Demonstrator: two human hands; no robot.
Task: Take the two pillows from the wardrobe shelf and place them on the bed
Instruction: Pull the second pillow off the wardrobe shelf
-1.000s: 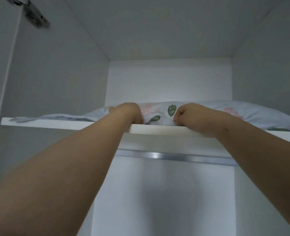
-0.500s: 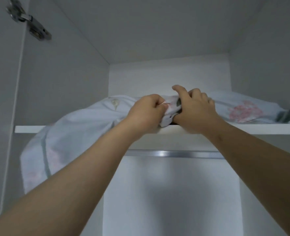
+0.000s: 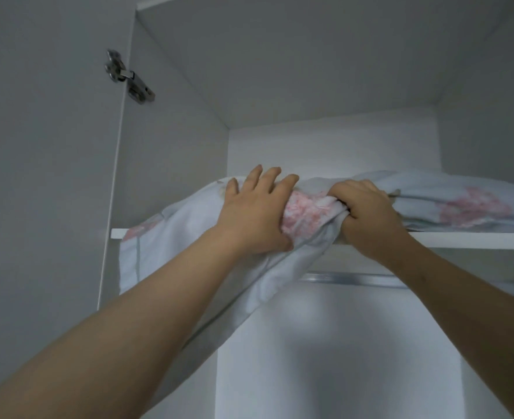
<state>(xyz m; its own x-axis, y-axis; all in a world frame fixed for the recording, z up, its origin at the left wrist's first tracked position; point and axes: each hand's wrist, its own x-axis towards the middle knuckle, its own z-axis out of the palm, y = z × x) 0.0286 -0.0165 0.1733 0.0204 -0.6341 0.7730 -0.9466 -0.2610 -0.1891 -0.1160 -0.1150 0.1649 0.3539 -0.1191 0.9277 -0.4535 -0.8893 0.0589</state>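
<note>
A pale blue pillow (image 3: 171, 234) with pink flower prints hangs halfway off the front edge of the white wardrobe shelf (image 3: 473, 239), its left part drooping below the board. My left hand (image 3: 254, 214) lies on top of it, fingers spread, thumb pinching the fabric from below. My right hand (image 3: 369, 214) is clenched on a bunched fold of the same pillow at the shelf edge. More flowered pale blue fabric (image 3: 467, 204) lies on the shelf to the right; I cannot tell whether it is a second pillow.
The open wardrobe door (image 3: 38, 176) stands at the left with a metal hinge (image 3: 128, 78). A metal hanging rail (image 3: 370, 279) runs under the shelf. The wardrobe's side walls and ceiling close in around the shelf.
The pillow has come farther off the shelf, sagging lower at the left. My left hand opened from a fist and spread over the pillow. The right hand stays clenched on the fabric.
</note>
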